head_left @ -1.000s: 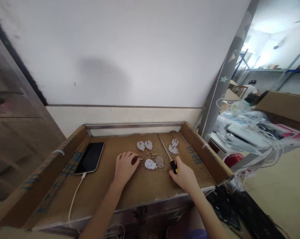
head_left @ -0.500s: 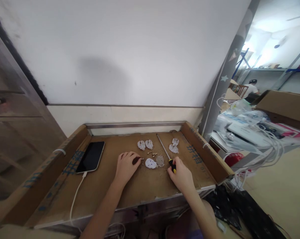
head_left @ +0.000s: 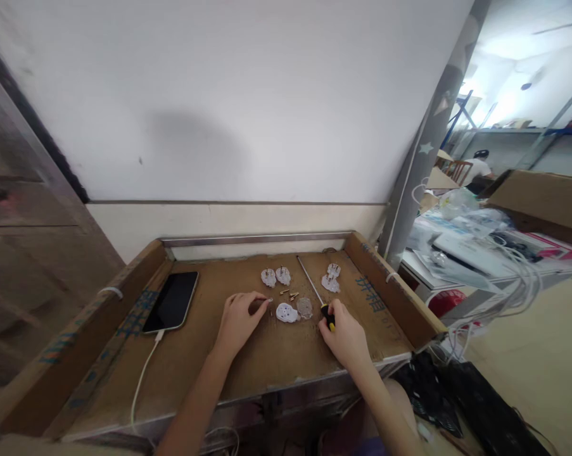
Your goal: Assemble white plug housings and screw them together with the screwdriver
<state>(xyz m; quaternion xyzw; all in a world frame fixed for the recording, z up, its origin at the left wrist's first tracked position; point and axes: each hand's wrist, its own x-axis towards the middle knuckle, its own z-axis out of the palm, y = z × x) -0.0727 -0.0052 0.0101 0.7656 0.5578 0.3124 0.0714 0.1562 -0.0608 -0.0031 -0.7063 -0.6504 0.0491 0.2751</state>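
Note:
My right hand (head_left: 345,332) is closed around the black and yellow handle of a screwdriver (head_left: 313,283), whose long shaft lies over the cardboard, tip pointing away from me. Thumb and forefinger of my left hand (head_left: 238,320) are pinched together, with a tiny piece at the fingertips too small to name. Between the hands lies a white plug housing (head_left: 286,312), touching or nearly touching a clear round cover (head_left: 305,308). Just beyond them are several small brass pieces (head_left: 293,296). Farther back stand clear plug parts with pins, one pair (head_left: 275,276) left and another (head_left: 332,277) right.
A cardboard-lined tray (head_left: 209,373) with raised sides forms the work surface. On its left lies a phone (head_left: 170,302) with a white cable (head_left: 146,373). A wall rises behind. At right, a cluttered table (head_left: 476,240) holds cables and bags; a person (head_left: 479,168) sits far back.
The camera view shifts very slightly. Both hands stay nearly in place, the right still on the screwdriver and the left still pinching by the white housing.

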